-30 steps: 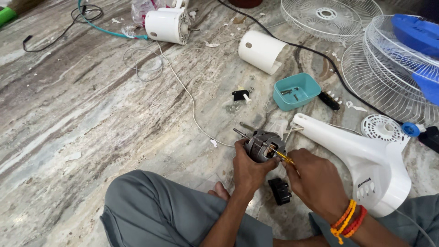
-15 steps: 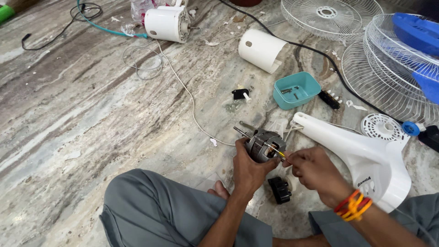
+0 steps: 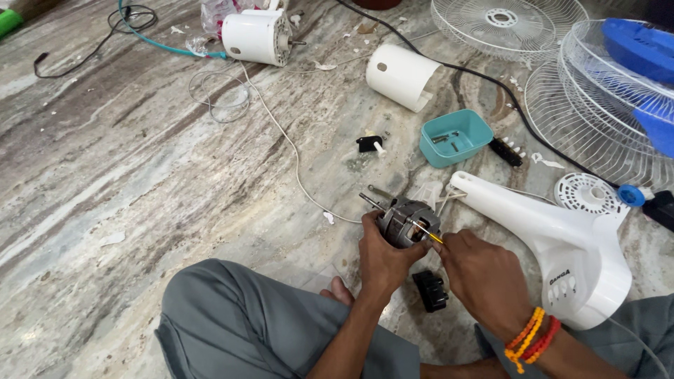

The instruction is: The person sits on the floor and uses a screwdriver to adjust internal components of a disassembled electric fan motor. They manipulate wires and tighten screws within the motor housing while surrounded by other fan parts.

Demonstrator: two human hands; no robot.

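Note:
My left hand (image 3: 382, 258) grips a grey fan motor (image 3: 407, 221) with its shaft pointing up and left, held just above the marble floor. My right hand (image 3: 481, 277) pinches a thin yellow-handled tool (image 3: 430, 234) whose tip touches the motor's side. Orange and red thread bands circle my right wrist. A white fan stand (image 3: 554, 242) lies on the floor just right of my hands. A black block (image 3: 430, 290) lies on the floor between my wrists.
A teal tray (image 3: 467, 130) with small parts, a black plug piece (image 3: 370, 144), two white motor housings (image 3: 256, 36) (image 3: 401, 76), white fan grilles (image 3: 509, 24), a blue blade (image 3: 642, 52) and loose cables (image 3: 295, 158) lie on the floor. My grey-trousered knee (image 3: 239, 323) is in front.
My right hand has shifted slightly left and closer to the motor, keeping the yellow tool against it. The left hand holds the motor in the same place.

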